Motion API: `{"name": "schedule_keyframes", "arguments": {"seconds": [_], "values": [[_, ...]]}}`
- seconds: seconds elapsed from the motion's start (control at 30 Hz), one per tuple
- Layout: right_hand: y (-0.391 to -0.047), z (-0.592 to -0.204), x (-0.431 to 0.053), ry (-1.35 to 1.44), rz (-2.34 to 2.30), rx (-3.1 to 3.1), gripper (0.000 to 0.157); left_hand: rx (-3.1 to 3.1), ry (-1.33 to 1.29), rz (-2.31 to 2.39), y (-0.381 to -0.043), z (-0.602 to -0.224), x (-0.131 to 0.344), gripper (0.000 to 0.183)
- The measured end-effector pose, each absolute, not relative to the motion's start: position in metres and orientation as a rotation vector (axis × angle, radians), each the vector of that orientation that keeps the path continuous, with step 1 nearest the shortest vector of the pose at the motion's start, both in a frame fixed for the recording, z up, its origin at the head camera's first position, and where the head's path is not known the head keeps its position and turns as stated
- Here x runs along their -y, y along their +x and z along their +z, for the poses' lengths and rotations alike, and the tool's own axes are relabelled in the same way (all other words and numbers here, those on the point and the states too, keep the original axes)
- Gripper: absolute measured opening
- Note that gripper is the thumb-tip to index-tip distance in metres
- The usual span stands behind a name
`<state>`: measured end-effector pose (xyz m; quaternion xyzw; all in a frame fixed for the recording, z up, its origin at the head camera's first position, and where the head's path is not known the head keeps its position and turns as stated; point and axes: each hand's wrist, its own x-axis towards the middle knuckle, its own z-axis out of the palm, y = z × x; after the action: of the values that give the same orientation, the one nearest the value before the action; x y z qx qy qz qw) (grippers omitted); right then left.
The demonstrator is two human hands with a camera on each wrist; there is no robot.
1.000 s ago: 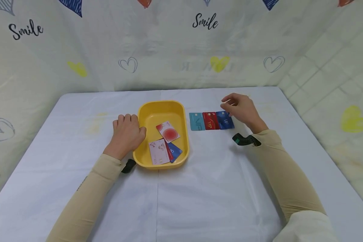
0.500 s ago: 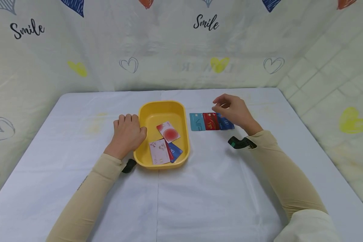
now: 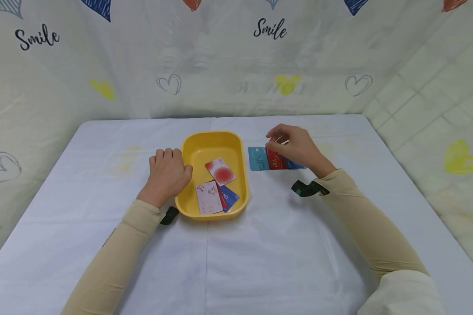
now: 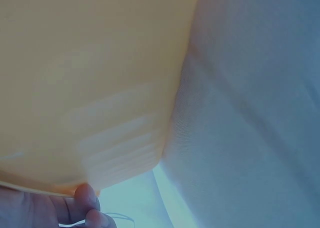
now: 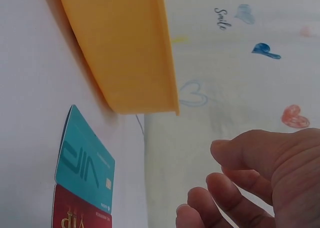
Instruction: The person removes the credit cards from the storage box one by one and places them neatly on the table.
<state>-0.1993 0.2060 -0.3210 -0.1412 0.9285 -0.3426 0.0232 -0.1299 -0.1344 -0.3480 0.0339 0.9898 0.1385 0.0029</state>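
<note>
My left hand [image 3: 166, 177] grips the left rim of a yellow plastic tray [image 3: 210, 146], its thumb over the edge. Inside the tray lie a white card with a red circle [image 3: 223, 175], a pale pink card [image 3: 208, 199], and a blue card [image 3: 231, 197] and a red one partly covered. Right of the tray, a teal VIP card [image 3: 258, 159], a red VIP card [image 5: 80, 208] and a blue card [image 3: 294, 165] lie in a row. Over the red and blue ones hovers my right hand [image 3: 293, 143], fingers loosely bent, holding nothing; it hides part of both.
A white cloth [image 3: 260, 253] covers the table. Behind it hangs a pale printed curtain [image 3: 213, 65] with hearts and lettering, and a similar sheet [image 3: 425, 131] closes off the right side. Dark wrist straps [image 3: 309, 188] stick out below the sleeves.
My right hand has moved left along the row, from above the blue card to over the red one. The left hand and the tray stay in place.
</note>
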Motion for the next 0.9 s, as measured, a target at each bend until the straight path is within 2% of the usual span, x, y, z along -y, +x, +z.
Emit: {"name": "schedule_keyframes", "arguments": {"seconds": [0.3, 0.9], "values": [[-0.195, -0.316, -0.193, -0.556, -1.081, -2.85, 0.025, -3.11, 0.108, 0.443, -0.13, -0.349, 0.135, 0.034], [-0.183, -0.311, -0.173, -0.679, -1.138, -2.775, 0.032, -3.109, 0.113, 0.452, -0.13, -0.35, 0.136, 0.034]]}}
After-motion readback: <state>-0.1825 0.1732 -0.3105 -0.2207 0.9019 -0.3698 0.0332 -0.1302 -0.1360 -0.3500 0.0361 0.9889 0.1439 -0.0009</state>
